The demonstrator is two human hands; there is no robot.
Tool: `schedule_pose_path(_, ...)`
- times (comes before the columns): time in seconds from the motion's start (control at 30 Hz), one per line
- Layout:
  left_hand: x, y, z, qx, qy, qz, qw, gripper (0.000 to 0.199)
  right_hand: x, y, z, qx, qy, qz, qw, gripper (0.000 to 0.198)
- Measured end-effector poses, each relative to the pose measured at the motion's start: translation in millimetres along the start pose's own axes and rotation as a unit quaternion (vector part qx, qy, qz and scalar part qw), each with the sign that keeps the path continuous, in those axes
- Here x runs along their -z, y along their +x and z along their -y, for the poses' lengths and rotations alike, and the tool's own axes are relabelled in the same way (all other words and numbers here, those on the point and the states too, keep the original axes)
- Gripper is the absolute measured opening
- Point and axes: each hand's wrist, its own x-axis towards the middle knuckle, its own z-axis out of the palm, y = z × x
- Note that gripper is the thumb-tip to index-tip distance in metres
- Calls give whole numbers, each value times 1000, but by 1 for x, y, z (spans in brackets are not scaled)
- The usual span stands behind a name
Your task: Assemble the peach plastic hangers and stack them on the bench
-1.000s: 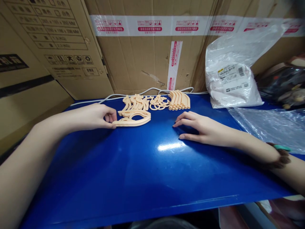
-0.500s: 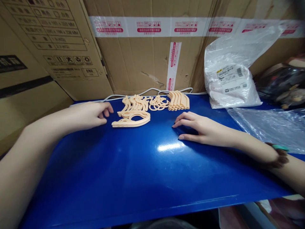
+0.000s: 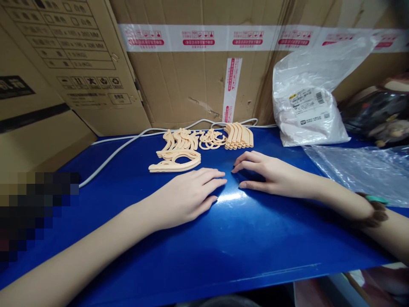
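My left hand [image 3: 188, 196] rests palm down over the blue table [image 3: 204, 256], fingers stretched to the right and holding nothing. Facing it across a small gap, my right hand [image 3: 262, 172] lies with its fingers apart and slightly bent, also with nothing in them. Just beyond my left hand is a small stack of cream plastic folding hangers [image 3: 191, 163]. Behind that stack lie several curved cream pieces [image 3: 182, 140], a cluster of cream hooks [image 3: 211, 140], and a row of curved cream arm pieces [image 3: 239, 135] beyond my right hand.
Cardboard boxes [image 3: 191, 85] wall off the back and left. A white cable [image 3: 115, 153] runs along the table's rear and left. At the back right stands a white plastic bag [image 3: 309, 111] with a label; a clear plastic sheet [image 3: 367, 170] lies in front of it.
My left hand has moved from the left of the hangers rightward and nearer, in front of them, and its fingers have straightened. My right hand and the cream pieces have stayed put.
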Motion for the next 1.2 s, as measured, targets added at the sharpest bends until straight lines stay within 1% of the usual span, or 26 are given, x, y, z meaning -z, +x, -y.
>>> schedule_pose_path(0.1,-4,0,1,-5,-20,13,1000,38,0,0,0,1,-1,-1,1000,39)
schedule_pose_path(0.23,-4,1,3,14,-38,24,999,41,1,0,0,-2,4,2,1000,39)
schedule_pose_path(0.47,-3,1,4,20,-52,24,998,42,2,1,5,-13,-1,7,1000,39)
schedule_pose_path(0.57,-4,0,5,18,-55,21,998,41,8,5,4,-18,-5,7,1000,38)
schedule_pose_path(0.67,-4,-1,5,15,-52,18,998,41,20,12,-2,-24,-41,-25,999,35)
schedule_pose_path(0.77,-4,-2,5,15,-46,18,999,42,34,25,-8,-17,-70,-47,996,33)
schedule_pose_path(0.83,-3,-2,6,14,-43,19,999,41,40,37,-13,-11,-89,-37,995,32)
schedule_pose_path(0.9,-3,-2,5,12,-42,18,999,41,42,51,-18,-8,-133,-29,991,33)
schedule_pose_path(1.03,-3,-1,5,8,-41,7,999,40,34,86,-25,1,-221,-31,975,31)
schedule_pose_path(1.2,-4,-3,5,3,-49,-4,999,39,17,122,-25,-24,-253,-29,967,29)
